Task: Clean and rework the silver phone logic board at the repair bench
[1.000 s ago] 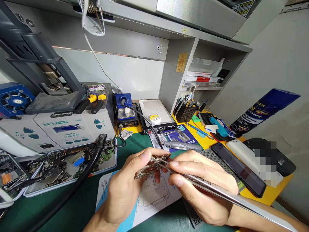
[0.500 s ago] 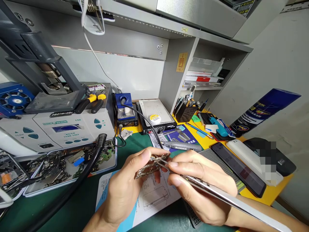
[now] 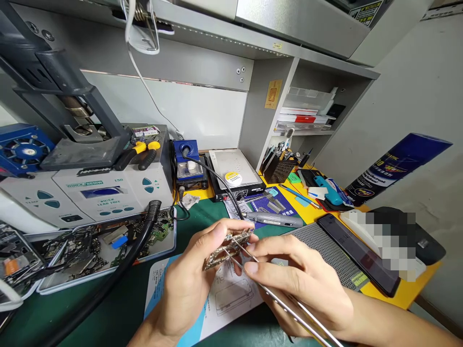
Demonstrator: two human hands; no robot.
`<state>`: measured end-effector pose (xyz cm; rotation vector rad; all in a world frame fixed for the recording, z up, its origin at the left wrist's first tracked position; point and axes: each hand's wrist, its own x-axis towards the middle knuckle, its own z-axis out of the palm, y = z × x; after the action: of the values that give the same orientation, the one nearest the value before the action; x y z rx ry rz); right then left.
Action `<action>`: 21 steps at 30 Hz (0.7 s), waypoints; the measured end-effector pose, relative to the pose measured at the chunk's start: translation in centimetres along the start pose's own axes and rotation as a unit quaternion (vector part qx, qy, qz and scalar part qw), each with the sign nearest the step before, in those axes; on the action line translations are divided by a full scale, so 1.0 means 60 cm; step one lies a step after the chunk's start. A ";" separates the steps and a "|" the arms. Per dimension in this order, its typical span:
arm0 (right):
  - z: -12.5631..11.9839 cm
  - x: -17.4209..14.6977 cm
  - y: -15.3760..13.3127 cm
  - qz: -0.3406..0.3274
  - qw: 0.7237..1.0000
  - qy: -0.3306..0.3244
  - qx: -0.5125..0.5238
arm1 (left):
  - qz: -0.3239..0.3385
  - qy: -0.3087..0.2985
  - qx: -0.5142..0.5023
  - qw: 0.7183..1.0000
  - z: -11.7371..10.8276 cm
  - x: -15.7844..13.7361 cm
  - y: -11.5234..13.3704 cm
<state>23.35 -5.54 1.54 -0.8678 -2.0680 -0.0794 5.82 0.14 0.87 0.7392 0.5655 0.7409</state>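
Note:
Between thumb and fingers, my left hand (image 3: 191, 274) grips a small circuit board (image 3: 220, 254), tilted above the printed sheet (image 3: 231, 301). A pair of metal tweezers (image 3: 282, 303) is pinched in my right hand (image 3: 300, 279). The tweezers' two tips are spread apart and reach over the board's face; whether they touch it I cannot tell. Part of the board's far edge is hidden by the left fingers.
A hot air station (image 3: 112, 190) stands at left, its black hose (image 3: 119, 270) crossing a tray (image 3: 173, 241) of scrap boards. Behind my hands lies a grey pen-shaped tool (image 3: 275, 219). On the right are a phone (image 3: 358, 253) and a spray can (image 3: 394, 168).
The tweezers' tips have spread apart, and their handle has swung to a steeper angle toward me. My right hand has turned slightly. The left hand still holds the board.

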 end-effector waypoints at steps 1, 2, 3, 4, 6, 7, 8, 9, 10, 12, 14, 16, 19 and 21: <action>0.001 -0.002 0.000 0.000 1.000 0.000 0.006 | 0.006 0.003 0.009 1.000 -0.001 0.001 -0.001; 0.002 -0.004 0.001 0.004 1.000 0.002 0.014 | 0.013 0.005 0.018 1.000 -0.003 0.002 -0.002; 0.004 -0.006 0.002 0.011 1.000 0.006 0.024 | 0.019 0.005 0.026 0.999 -0.004 0.004 -0.003; 0.004 -0.009 0.002 0.020 0.999 0.007 0.034 | 0.021 0.003 0.031 0.999 -0.006 0.005 -0.003; 0.006 -0.012 0.004 0.034 0.998 0.007 0.057 | 0.017 -0.002 0.030 0.999 -0.008 0.006 -0.003; 0.006 -0.013 0.004 0.036 0.997 0.005 0.066 | 0.014 -0.005 0.024 1.000 -0.008 0.006 -0.003; 0.006 -0.014 0.005 0.036 0.997 0.003 0.074 | 0.011 -0.008 0.016 1.000 -0.008 0.006 -0.002; 0.006 -0.014 0.005 0.034 0.996 0.005 0.080 | 0.007 -0.009 0.009 1.000 -0.008 0.006 -0.001; 0.006 -0.015 0.006 0.034 0.996 0.009 0.082 | 0.005 -0.010 0.003 1.000 -0.007 0.006 -0.001; 0.008 -0.016 0.007 0.032 0.996 0.012 0.079 | -0.002 -0.010 -0.008 1.000 -0.006 0.007 -0.001; 0.011 -0.018 0.010 0.020 0.997 0.021 0.071 | -0.009 -0.004 -0.018 1.000 -0.005 0.009 -0.001; 0.014 -0.020 0.012 0.006 0.998 0.030 0.061 | -0.018 -0.003 -0.030 0.999 -0.006 0.011 -0.002; 0.018 -0.020 0.014 0.000 0.999 0.031 0.044 | -0.034 -0.014 -0.055 0.998 -0.007 0.012 -0.003; 0.018 -0.018 0.014 0.002 0.999 0.026 0.039 | -0.033 -0.022 -0.073 0.997 -0.008 0.013 -0.004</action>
<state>23.50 -5.09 -0.14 -0.8136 -2.0079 -0.0177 6.07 0.80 0.27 0.5968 0.4883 0.6950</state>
